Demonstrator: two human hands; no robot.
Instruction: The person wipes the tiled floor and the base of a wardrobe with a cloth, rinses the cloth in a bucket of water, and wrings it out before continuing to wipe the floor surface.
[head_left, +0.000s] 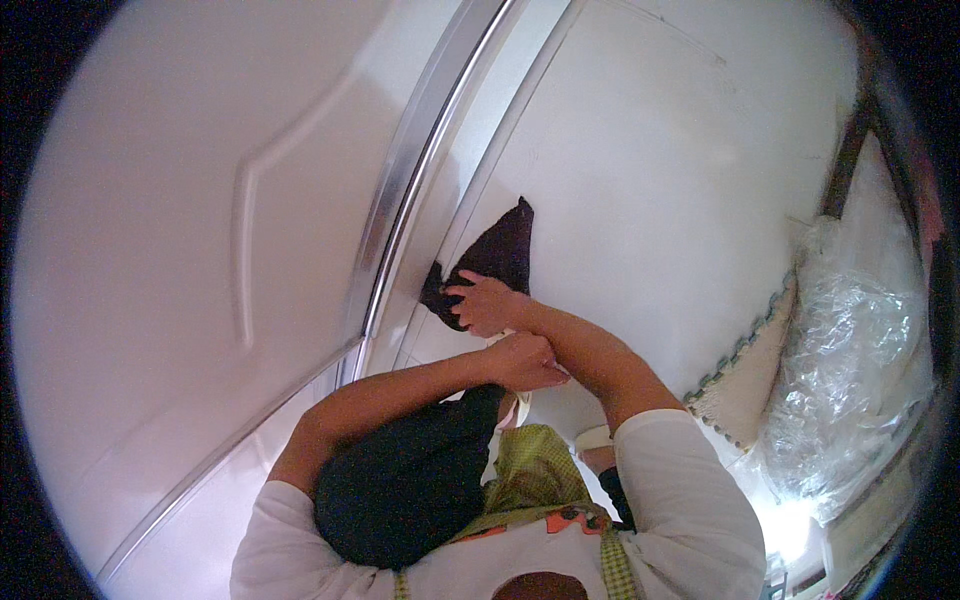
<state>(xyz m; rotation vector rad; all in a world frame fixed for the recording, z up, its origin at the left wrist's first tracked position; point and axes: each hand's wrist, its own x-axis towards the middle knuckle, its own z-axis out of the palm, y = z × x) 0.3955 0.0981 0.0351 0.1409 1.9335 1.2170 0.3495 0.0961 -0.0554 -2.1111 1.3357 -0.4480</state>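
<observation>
My right hand (487, 304) presses on a crumpled dark cloth (501, 251), its fingers spread over the near part. The cloth lies on the white floor (637, 195), one corner pointing away from me and its left end close to the metal-trimmed edge. Just below, my left hand (529, 361) is curled into a fist next to my right forearm, above my bent knee. Nothing shows in that fist, though its palm side is hidden. Dark trousers (405, 480) cover the knee, and a yellow-green checked apron (532, 457) hangs between my legs.
On the left stands a large white panel (165, 225) with a moulded ridge. A shiny metal trim strip (427, 157) runs along its edge. To the right are a beige foam mat (742, 382) with a toothed edge and crinkled clear plastic sheeting (847, 360). Bright light glares at lower right.
</observation>
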